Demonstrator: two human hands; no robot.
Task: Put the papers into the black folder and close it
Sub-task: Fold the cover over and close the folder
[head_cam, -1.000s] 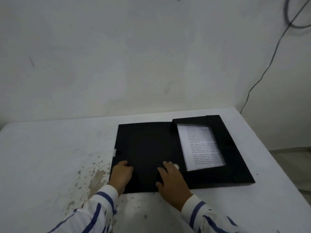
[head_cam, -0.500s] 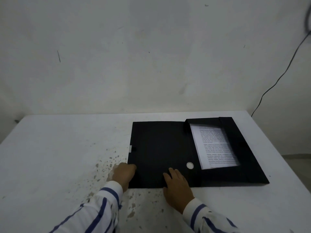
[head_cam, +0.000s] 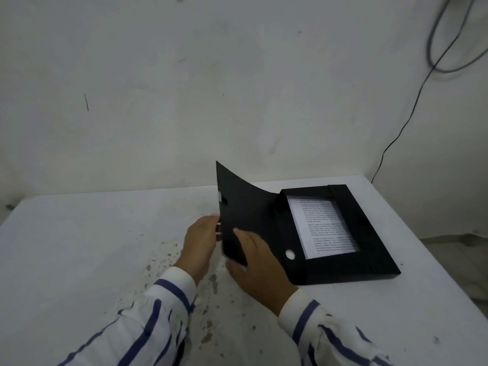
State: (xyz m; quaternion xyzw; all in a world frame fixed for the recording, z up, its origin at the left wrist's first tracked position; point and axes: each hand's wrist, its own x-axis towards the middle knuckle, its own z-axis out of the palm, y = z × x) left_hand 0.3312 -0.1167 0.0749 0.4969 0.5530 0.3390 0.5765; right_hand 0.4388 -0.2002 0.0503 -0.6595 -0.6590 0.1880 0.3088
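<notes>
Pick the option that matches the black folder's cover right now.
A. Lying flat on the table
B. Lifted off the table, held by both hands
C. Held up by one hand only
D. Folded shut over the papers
B: the cover stands raised and curved, with the left hand at its free edge and the right hand on its inner face; the papers are uncovered.

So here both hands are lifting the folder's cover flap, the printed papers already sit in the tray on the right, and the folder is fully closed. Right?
Not quite. The black folder is open, not closed: the head view shows both hands, left hand and right hand, holding the cover flap raised, with the printed papers exposed in the tray on the right.
</notes>
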